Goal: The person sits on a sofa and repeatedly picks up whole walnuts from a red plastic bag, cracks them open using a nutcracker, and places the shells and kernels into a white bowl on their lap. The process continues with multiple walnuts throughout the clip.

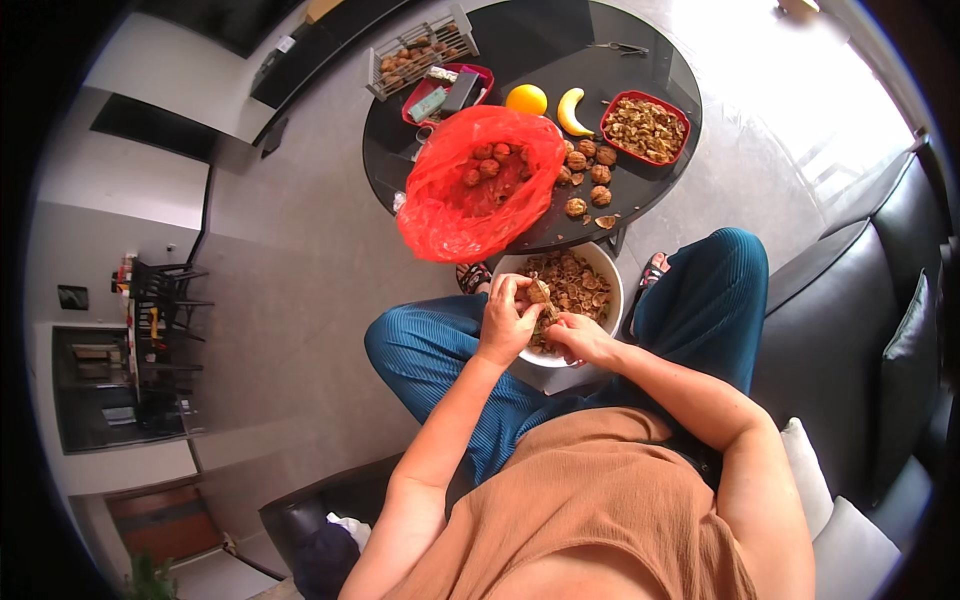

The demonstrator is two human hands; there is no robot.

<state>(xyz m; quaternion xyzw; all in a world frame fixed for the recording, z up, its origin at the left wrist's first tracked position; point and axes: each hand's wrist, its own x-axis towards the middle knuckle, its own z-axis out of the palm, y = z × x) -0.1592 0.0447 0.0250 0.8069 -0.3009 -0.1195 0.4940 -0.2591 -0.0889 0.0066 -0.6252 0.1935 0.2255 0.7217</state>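
Between the thumb and fingers of my left hand (510, 321) is a walnut (538, 291) that looks cracked. My right hand (583, 337) pinches at the lower end of the same nut; its fingertips are partly hidden. Both hands are over a white bucket (616, 296) between my knees, which holds many broken walnut shells (581, 281). Beyond the bucket, a red plastic bag (442, 202) lies wide open on the round black table (525, 41), with whole walnuts (489, 166) inside. Several loose walnuts (600, 174) and shell bits lie right of the bag.
A red tray of walnut kernels (646, 129) sits at the table's right, near a banana (571, 112) and an orange (526, 99). Metal pliers-like tool (621, 48) lies farther back. At the left are a grey rack with walnuts (420, 54) and a red box (409, 105) of small items.
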